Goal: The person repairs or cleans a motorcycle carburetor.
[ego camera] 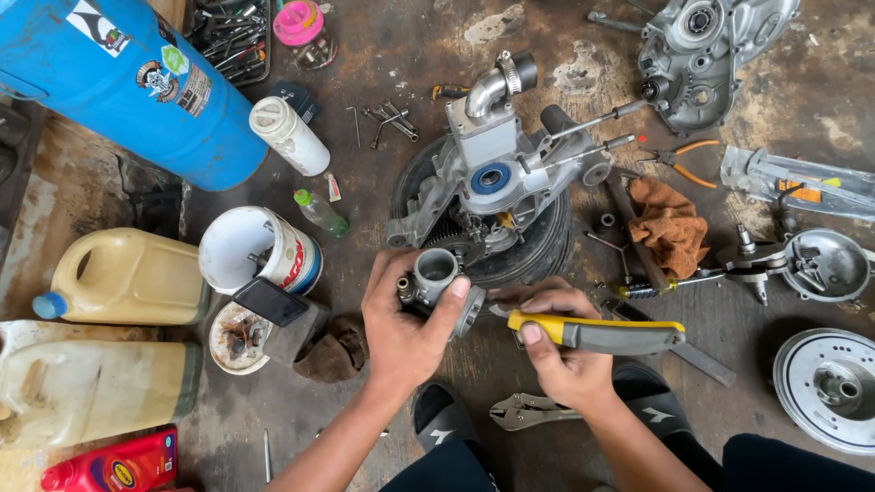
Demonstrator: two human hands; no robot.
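A: what's in the hands?
B: left hand (406, 323) has its fingers wrapped around a small cast-metal part with a round bore (437, 278), held just in front of the engine. right hand (556, 351) has its fingers shut on a tool with a yellow-grey handle (597, 334), tip against that part
A: nearer than that?
B: locking pliers (529, 410) on the floor between two black sandals; brown rag (333, 351) to the left
A: engine?
B: grey aluminium engine case (492, 178), blue-ringed bearing, two long studs, lying on a black tyre (538, 251)
A: counts?
B: two pale jugs at left, one red bottle (114, 465), one white tin (260, 251), one blue cylinder (128, 82), one orange rag (670, 223), one pair of orange-handled pliers (679, 155)
A: floor?
B: stained, oily concrete floor (547, 55), loose bolts scattered on it, a second case half (706, 50) at far right
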